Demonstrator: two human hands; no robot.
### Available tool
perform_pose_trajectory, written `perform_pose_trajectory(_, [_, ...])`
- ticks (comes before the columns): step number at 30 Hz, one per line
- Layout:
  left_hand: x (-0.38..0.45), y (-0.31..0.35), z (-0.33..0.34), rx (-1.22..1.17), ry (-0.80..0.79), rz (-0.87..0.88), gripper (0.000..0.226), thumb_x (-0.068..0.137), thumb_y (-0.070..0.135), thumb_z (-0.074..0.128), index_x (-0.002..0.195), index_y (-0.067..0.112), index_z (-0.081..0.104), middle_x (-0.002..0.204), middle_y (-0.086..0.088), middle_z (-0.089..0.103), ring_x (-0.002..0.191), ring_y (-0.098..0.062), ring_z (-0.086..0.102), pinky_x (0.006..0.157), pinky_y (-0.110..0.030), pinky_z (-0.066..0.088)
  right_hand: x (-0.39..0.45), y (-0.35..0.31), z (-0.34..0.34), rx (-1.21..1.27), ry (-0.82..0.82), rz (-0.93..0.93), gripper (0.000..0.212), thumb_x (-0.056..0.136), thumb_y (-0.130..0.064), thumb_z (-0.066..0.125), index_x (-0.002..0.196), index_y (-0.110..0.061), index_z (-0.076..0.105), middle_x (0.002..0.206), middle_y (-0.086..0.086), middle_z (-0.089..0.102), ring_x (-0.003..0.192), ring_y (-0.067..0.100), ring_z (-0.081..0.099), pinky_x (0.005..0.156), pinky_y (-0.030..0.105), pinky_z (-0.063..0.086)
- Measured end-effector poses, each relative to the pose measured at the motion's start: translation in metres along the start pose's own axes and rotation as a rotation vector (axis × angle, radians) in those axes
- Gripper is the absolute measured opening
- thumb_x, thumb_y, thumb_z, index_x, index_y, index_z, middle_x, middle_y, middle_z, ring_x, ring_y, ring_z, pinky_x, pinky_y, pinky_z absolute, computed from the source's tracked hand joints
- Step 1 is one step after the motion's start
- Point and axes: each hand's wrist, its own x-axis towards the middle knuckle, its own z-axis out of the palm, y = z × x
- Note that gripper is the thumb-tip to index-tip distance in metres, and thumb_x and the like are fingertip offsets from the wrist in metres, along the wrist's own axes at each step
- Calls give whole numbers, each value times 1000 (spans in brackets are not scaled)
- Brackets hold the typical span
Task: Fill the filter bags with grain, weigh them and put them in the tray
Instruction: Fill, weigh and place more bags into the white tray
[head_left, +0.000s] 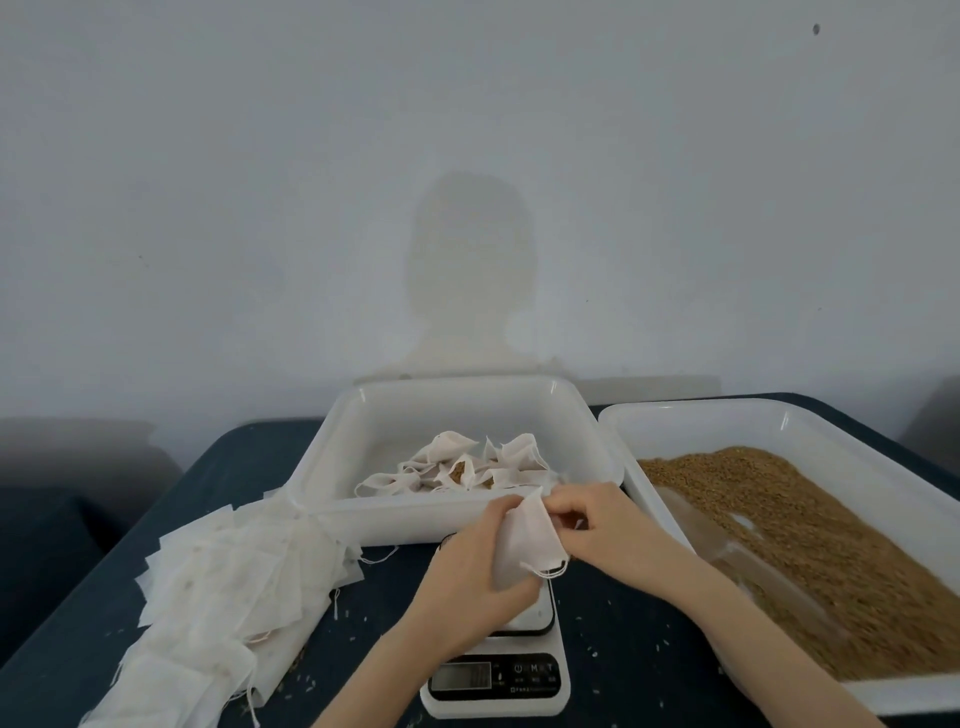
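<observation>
Here both hands (519, 551) pinch bag (527, 540)

Both hands (470, 566) (587, 519) pinching, fingers curled.

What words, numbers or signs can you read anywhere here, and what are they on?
"M": button on the scale, between a power symbol and what looks like "T".
Small captions under the buttons and the brand line below: too blurred to read.
Scale display: no digits legible.
Nothing readable elsewhere.
</observation>
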Motion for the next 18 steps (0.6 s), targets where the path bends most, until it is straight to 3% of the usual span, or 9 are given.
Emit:
perform_pose_trajectory(2, [2,3,6,84,82,-17,74,66,63,61,131,47,31,116,26,56,103,6,54,88,-21,46,-1,-1,0,-60,16,-1,39,80,-9,63,61,-43,62,57,-17,48,55,0,37,56,15,33])
perform_pose_trajectory(5, [8,5,11,126,92,-47,68,64,66,59,126,46,39,110,25,58,99,5,55,87,-23,48,-2,-1,-2,-134,19,24,24,76,-14,67,64,-35,65,58,-13,51,57,2,38,59,25,35])
perform_pose_trajectory(9, [14,6,8,12,-19,-90,34,66,62,54,97,49,52,82,20,65,67,4,60,60,-20,48,-7,2,-7,-254,48,50,26,78,-30,68,62,-49,60,60,-13,54,56,3,40,58,25,36])
perform_pose_trajectory(12, [18,6,8,-75,-60,-77,21,77,44,61,97,43,58,75,14,66,46,-2,55,43,-17,40,-12,7,-16,-314,44,79,26,80,-33,66,63,-51,59,66,-14,57,59,2,46,60,23,40])
perform_pose_trajectory(15, [26,10,8,-100,-90,-47,19,82,39,65,98,46,57,84,18,66,63,-6,62,49,-22,49,-19,11,-29,-186,64,84,20,86,-29,68,81,-48,70,83,-20,64,75,-1,57,69,16,46])
perform_pose_trajectory(18, [35,13,13,-85,-93,-27,25,84,33,65,98,50,54,86,15,66,82,1,61,58,-11,49,-26,21,-51,-168,172,110,8,87,-36,67,88,-40,74,92,-22,66,84,-3,59,73,10,43])
